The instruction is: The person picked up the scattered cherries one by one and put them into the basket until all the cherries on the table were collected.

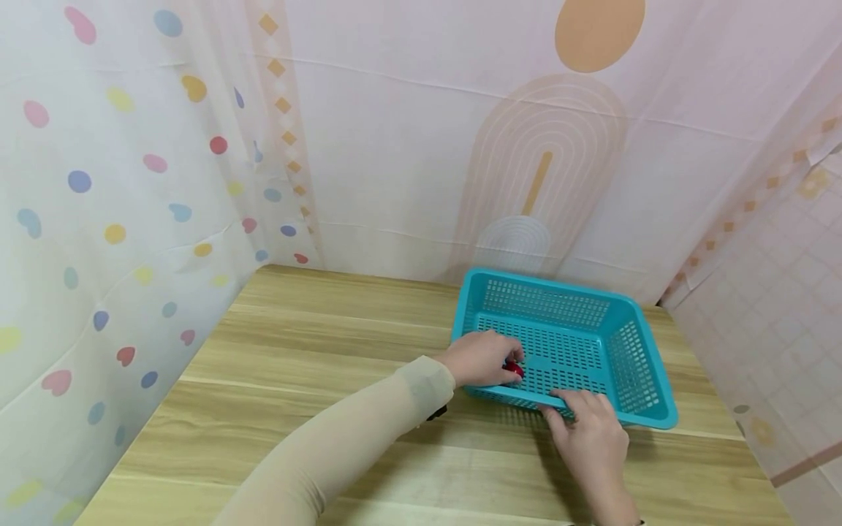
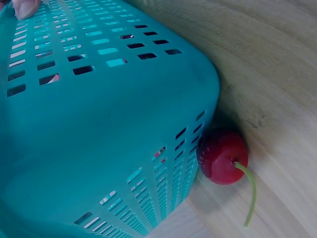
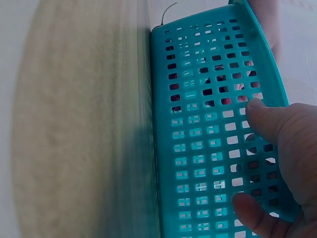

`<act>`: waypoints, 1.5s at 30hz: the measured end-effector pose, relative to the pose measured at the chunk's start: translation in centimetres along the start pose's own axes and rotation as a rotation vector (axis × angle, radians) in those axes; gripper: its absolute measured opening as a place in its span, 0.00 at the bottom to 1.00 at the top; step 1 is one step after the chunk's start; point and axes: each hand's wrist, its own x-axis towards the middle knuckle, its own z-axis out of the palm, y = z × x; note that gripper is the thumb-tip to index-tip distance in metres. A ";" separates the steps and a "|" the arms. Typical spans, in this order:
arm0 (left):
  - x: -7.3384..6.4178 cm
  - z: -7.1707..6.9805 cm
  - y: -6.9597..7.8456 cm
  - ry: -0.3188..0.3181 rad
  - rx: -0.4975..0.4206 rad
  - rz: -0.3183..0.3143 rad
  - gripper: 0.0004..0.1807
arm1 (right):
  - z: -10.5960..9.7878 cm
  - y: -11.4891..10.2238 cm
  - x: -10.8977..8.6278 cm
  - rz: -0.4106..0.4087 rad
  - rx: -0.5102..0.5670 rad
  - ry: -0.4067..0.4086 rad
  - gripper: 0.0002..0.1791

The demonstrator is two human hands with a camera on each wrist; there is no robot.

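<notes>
A turquoise plastic basket [image 1: 647,351] with slotted walls stands on the wooden table. My left hand [image 1: 482,358] reaches over its near left rim, thumb and fingers curled around a small glossy red fruit [image 1: 513,370] low inside the basket; the hand covers part of it. In the left wrist view, a dark red cherry [image 2: 223,156] with a green stem lies on the table against the basket's outer wall. My right hand [image 1: 588,431] grips the near rim, its thumb [image 3: 270,121] on the outer wall and fingers over the edge.
The wooden table [image 1: 276,351] extends left of the basket. A patterned curtain [image 1: 381,146] hangs behind the table, with another dotted one [image 1: 131,219] along the left and a tiled-print cloth [image 1: 776,365] along the right.
</notes>
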 end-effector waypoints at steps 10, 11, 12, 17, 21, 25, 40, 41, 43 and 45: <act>-0.1 0.0 -0.1 -0.005 -0.025 -0.006 0.22 | 0.0 0.0 0.0 -0.002 0.008 0.005 0.18; -0.1 0.0 -0.1 0.009 -0.028 0.000 0.21 | 0.0 0.0 0.0 -0.001 0.009 0.005 0.18; -0.2 0.0 -0.1 0.030 -0.032 0.010 0.19 | -0.1 0.0 0.0 0.000 0.010 0.003 0.18; -0.7 0.2 -0.5 0.238 -0.083 0.073 0.09 | -0.1 -0.1 0.0 0.013 0.010 -0.005 0.19; -1.1 0.5 -1.1 0.463 -0.223 0.058 0.10 | -0.1 -0.2 0.0 0.017 0.009 -0.004 0.19; -2.1 0.6 -2.4 0.663 -0.452 -0.043 0.15 | -0.1 -0.3 0.0 0.023 0.009 0.000 0.18; -6.4 2.7 -8.2 0.083 -0.575 -0.278 0.38 | -0.2 0.1 0.2 0.011 0.006 0.020 0.18; -6.3 3.0 -8.0 0.080 -0.536 -0.239 0.36 | -0.2 0.0 0.2 0.011 0.006 0.017 0.18; -6.2 3.4 -7.7 0.106 -0.464 -0.172 0.30 | -0.1 -0.1 0.1 0.012 0.008 0.013 0.18; -6.0 3.7 -7.5 0.133 -0.427 -0.133 0.24 | -0.1 -0.2 0.1 0.012 0.010 0.011 0.18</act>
